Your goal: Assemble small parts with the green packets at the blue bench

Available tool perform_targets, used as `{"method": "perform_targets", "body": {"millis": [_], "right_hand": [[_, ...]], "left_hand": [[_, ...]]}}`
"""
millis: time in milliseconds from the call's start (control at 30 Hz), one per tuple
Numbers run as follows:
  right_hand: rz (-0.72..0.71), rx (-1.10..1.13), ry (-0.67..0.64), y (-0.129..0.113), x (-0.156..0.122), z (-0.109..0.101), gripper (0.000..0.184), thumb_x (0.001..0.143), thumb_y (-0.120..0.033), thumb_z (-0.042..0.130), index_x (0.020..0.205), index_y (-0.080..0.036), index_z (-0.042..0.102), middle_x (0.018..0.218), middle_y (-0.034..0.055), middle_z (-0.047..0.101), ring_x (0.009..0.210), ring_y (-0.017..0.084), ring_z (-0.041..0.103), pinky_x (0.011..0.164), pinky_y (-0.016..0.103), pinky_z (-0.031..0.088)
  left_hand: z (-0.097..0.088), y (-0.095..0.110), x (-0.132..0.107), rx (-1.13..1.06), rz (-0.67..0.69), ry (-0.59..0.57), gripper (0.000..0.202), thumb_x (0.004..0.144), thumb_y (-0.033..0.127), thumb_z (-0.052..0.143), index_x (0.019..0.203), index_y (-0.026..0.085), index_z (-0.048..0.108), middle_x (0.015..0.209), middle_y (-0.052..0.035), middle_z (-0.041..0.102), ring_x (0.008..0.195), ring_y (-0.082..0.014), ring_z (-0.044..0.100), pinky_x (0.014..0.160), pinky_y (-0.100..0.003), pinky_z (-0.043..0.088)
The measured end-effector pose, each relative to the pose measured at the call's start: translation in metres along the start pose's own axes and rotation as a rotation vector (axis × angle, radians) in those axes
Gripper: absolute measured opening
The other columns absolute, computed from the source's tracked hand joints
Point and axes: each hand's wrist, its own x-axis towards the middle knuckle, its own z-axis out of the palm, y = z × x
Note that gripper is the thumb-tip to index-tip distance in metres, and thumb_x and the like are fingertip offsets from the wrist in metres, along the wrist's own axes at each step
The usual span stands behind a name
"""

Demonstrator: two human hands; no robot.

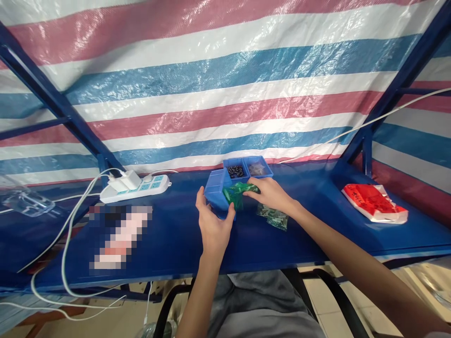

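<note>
My left hand (214, 223) grips a blue plastic parts bin (216, 188), which is tilted up off the table. At the bin's right side, my right hand (269, 191) pinches a crumpled green plastic bag (237, 193). The bag's lower end hangs by the bin's mouth, close to my left thumb; what is inside it I cannot make out. Just below my right hand lie clear bags of small parts (274, 217). Behind stand two joined blue bins, one with small black pieces (236, 172), the other with pale clear pieces (257, 169).
On the blue table (169, 244), a white power strip (151, 186) with plugs stands at the left, its white cables (66, 244) looping over the front edge. A red and white package (375, 203) lies at the right. Striped sheeting (225, 108) hangs behind, between blue frame posts (377, 101).
</note>
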Motion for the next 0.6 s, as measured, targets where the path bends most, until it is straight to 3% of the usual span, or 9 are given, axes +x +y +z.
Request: {"method": "perform_targets", "body": {"millis": [167, 300, 467, 600], "right_hand": [[0.086, -0.070, -0.071, 0.007, 0.002, -0.008, 0.035, 0.098, -0.050, 0.060, 0.117, -0.022, 0.066, 0.084, 0.0058, 0.074, 0.083, 0.026, 0.070, 0.067, 0.028, 0.043], [0.138, -0.098, -0.148, 0.013, 0.001, -0.010, 0.038, 0.097, -0.052, 0.059, 0.121, -0.022, 0.064, 0.108, 0.0109, 0.075, 0.099, 0.030, 0.070, 0.072, 0.031, 0.049], [0.109, -0.029, -0.111, 0.016, 0.001, -0.011, 0.045, 0.098, -0.051, 0.058, 0.132, -0.022, 0.057, 0.122, 0.0127, 0.072, 0.110, 0.031, 0.068, 0.086, 0.036, 0.053], [0.053, -0.017, -0.107, 0.013, 0.000, -0.010, 0.046, 0.102, -0.052, 0.050, 0.134, -0.019, 0.059, 0.129, 0.0157, 0.068, 0.116, 0.033, 0.066, 0.093, 0.040, 0.052]], "left_hand": [[-0.001, 0.001, 0.000, -0.005, -0.061, -0.025, 0.096, 0.082, 0.046, 0.078, 0.156, 0.024, 0.021, 0.143, -0.0205, 0.052, 0.110, -0.0293, 0.069, 0.086, -0.039, 0.060], [-0.003, 0.006, 0.001, 0.105, -0.132, -0.062, 0.094, 0.083, 0.052, 0.075, 0.155, 0.023, 0.022, 0.142, -0.0195, 0.055, 0.113, -0.0319, 0.068, 0.084, -0.039, 0.060], [-0.005, 0.011, 0.004, 0.438, -0.236, -0.228, 0.079, 0.081, 0.064, 0.069, 0.136, 0.015, 0.041, 0.109, -0.0170, 0.067, 0.094, -0.0373, 0.070, 0.067, -0.040, 0.055], [-0.006, 0.012, 0.005, 0.429, -0.277, -0.306, 0.070, 0.083, 0.060, 0.067, 0.131, 0.016, 0.041, 0.095, -0.0117, 0.068, 0.080, -0.0318, 0.071, 0.057, -0.033, 0.048]]}}
